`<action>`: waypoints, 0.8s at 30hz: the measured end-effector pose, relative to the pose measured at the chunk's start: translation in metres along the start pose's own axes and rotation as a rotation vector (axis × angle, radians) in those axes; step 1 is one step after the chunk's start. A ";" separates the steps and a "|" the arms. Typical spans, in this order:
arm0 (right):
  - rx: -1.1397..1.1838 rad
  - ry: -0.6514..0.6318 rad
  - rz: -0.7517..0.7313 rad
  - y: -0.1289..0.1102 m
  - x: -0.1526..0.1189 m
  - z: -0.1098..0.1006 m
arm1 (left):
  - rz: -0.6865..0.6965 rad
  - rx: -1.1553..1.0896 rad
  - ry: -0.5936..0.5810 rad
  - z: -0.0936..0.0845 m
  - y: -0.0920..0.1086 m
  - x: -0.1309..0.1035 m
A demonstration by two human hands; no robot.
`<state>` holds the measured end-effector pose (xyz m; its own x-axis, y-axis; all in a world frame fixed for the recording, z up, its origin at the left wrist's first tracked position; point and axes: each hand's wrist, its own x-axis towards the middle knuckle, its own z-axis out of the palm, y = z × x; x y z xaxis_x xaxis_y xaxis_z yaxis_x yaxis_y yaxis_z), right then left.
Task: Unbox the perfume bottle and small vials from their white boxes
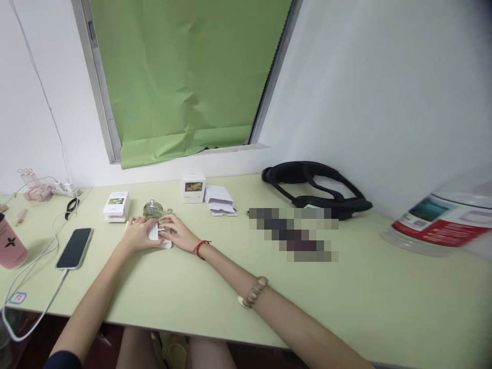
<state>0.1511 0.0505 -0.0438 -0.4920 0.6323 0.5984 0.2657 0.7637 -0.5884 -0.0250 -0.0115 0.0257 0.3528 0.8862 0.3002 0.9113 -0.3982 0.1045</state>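
Near the left-centre of the table, my left hand (137, 233) is closed around a small white card or packet (154, 232). The fingers of my right hand (177, 232) pinch at its right side, and a pale flap (166, 244) sticks out below. What exactly lies between the fingers is partly hidden. Just behind both hands is a round glass jar (152, 208), with a small greenish glass piece (169, 210) beside it. A white box with a green picture (116, 204) lies to the left of the jar.
Farther back stand a white box (192, 188) and folded white paper (220, 200). A charging phone (75, 248) and pink cup (11, 245) are on the left. A black headset (317, 192), a pixelated patch and a large plastic bottle (442, 220) occupy the right.
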 end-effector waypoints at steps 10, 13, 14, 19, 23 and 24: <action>0.212 0.087 0.163 -0.006 0.004 -0.001 | -0.084 -0.028 0.012 -0.010 -0.006 0.000; 0.265 0.084 0.218 -0.009 0.004 -0.002 | -0.089 -0.022 0.010 -0.011 -0.004 0.001; 0.275 0.085 0.245 -0.009 0.004 -0.002 | -0.091 -0.022 0.014 -0.011 -0.004 0.000; 0.358 0.122 0.387 -0.009 0.005 0.000 | -0.097 -0.021 0.017 -0.012 0.000 0.000; 0.493 0.171 0.480 -0.006 0.007 0.003 | -0.107 -0.001 0.001 -0.013 0.002 -0.001; 0.521 0.182 0.498 -0.005 0.007 0.004 | -0.107 0.005 -0.004 -0.013 0.003 -0.001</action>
<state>0.1428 0.0508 -0.0393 -0.2588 0.9338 0.2471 -0.0283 0.2484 -0.9683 -0.0255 -0.0162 0.0379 0.2541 0.9245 0.2843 0.9448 -0.3001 0.1313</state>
